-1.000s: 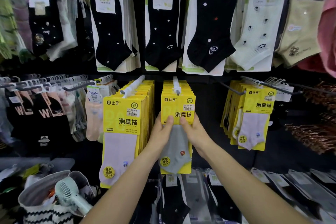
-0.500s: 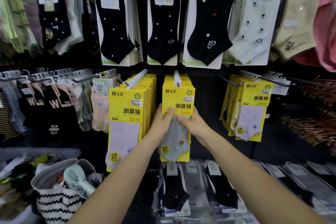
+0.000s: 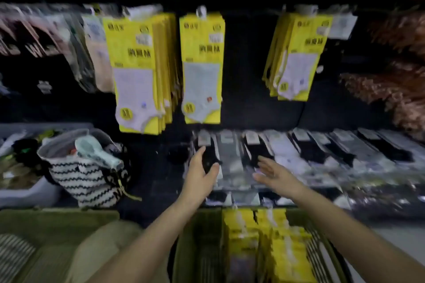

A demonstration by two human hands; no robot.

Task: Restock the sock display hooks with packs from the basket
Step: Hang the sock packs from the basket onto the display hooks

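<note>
Between packs: left hand (image 3: pixel 200 170) and right hand (image 3: pixel 274 173) both spread, empty, above basket (image 3: pixel 197 248). Next: grasp a yellow sock pack (image 3: pixel 264 243) for middle hook (image 3: pixel 201 10).

Dim shop corner, picture blurred. Black display wall (image 3: pixel 248 71) behind hooks. Grey shelf (image 3: pixel 345 167) below. Striped bag (image 3: pixel 87 179) at left. Pale floor (image 3: pixel 395 236) lower right.

Frame dim overall, heavy motion blur throughout; print on yellow sock packs (image 3: pixel 202 66) unreadable. Upper rows and backing panel in deep shadow. Yellow cards brightest areas, no glare. Wide-angle bending at edges. Forearms and basket (image 3: pixel 197 248) at bottom soft, smeared.
</note>
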